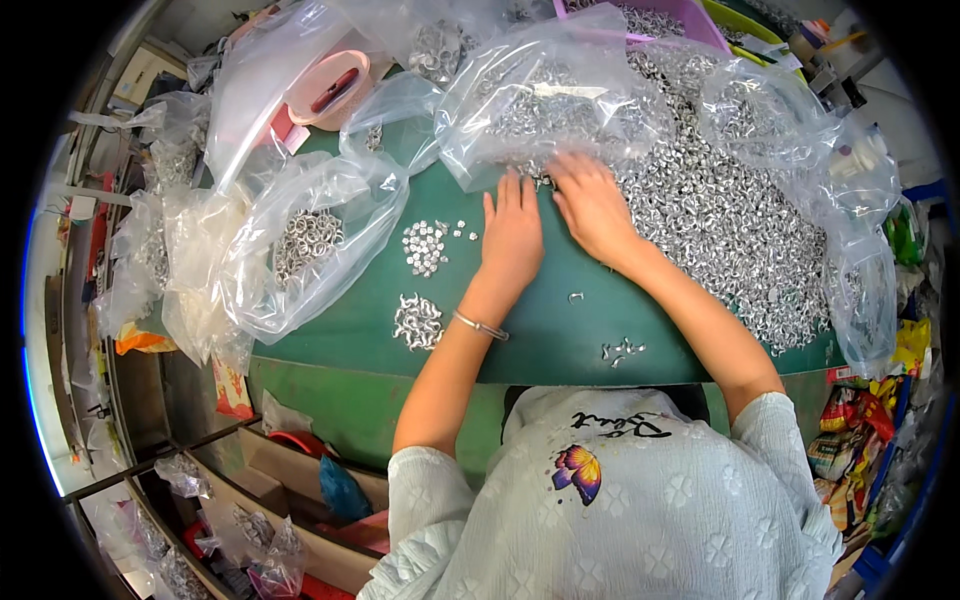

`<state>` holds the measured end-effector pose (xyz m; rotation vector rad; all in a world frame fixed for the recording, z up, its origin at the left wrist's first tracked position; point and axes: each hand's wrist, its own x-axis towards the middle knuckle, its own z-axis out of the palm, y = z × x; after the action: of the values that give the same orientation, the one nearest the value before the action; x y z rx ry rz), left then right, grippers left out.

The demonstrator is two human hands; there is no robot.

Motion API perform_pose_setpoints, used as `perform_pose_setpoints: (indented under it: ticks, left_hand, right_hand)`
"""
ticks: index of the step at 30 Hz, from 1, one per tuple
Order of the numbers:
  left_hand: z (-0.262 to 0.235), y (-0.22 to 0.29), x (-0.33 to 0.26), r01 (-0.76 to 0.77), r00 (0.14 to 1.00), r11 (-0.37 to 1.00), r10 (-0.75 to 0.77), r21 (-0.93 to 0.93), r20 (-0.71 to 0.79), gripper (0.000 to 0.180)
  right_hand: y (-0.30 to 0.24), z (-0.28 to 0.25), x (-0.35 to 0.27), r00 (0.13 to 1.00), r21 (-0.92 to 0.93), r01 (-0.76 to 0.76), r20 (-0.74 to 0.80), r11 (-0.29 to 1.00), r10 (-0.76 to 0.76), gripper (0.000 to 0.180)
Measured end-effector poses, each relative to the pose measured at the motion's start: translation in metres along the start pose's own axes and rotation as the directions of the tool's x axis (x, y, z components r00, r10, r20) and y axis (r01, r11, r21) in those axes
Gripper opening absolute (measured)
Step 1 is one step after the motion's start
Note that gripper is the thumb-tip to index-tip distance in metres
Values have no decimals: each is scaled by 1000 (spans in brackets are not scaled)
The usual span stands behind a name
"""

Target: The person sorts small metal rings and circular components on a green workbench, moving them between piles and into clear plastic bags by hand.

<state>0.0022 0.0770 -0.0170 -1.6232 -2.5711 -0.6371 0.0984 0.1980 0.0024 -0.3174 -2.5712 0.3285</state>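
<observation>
My left hand (513,232) lies over the green tabletop (480,345), palm down, fingers stretched forward and thumb apart. Just right of it, my right hand (592,208) reaches forward with fingers extended and slightly blurred, its thumb held away. Between the two sets of fingertips are a few small silver metal pieces (543,182), partly hidden, at the near edge of a clear plastic bag (470,130). Left of my left hand lies a small group of flat silver pieces (425,248). Nearer to me sits a group of curved silver pieces (418,322).
A wide heap of silver metal pieces (730,215) covers the right side. Another clear bag (370,205) at left holds ring-shaped pieces (308,243). Behind it stands a pink basket (302,98); a purple bin (700,25) is at the back. A few loose pieces (624,350) lie near the front edge.
</observation>
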Motion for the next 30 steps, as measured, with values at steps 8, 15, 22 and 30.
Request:
perform_pose_setpoints:
  ticks: [8, 15, 22, 30]
  left_hand:
    - [-26, 5, -45, 15, 1000, 994, -14, -110, 2, 45]
    - [-25, -3, -38, 98, 989, 791, -147, -603, -32, 38]
    - [-23, -1, -38, -2, 985, 956, -50, -293, -167, 34]
    - [-30, -21, -48, 108, 978, 990, -122, -87, -170, 34]
  right_hand:
    - [3, -24, -22, 990, 96, -46, 138, 994, 32, 36]
    - [4, -23, -24, 968, -218, 44, 252, 975, 13, 31]
    - [-11, -7, -18, 971, 132, 108, 197, 985, -133, 38]
    - [10, -27, -31, 986, -218, 35, 170, 975, 2, 35]
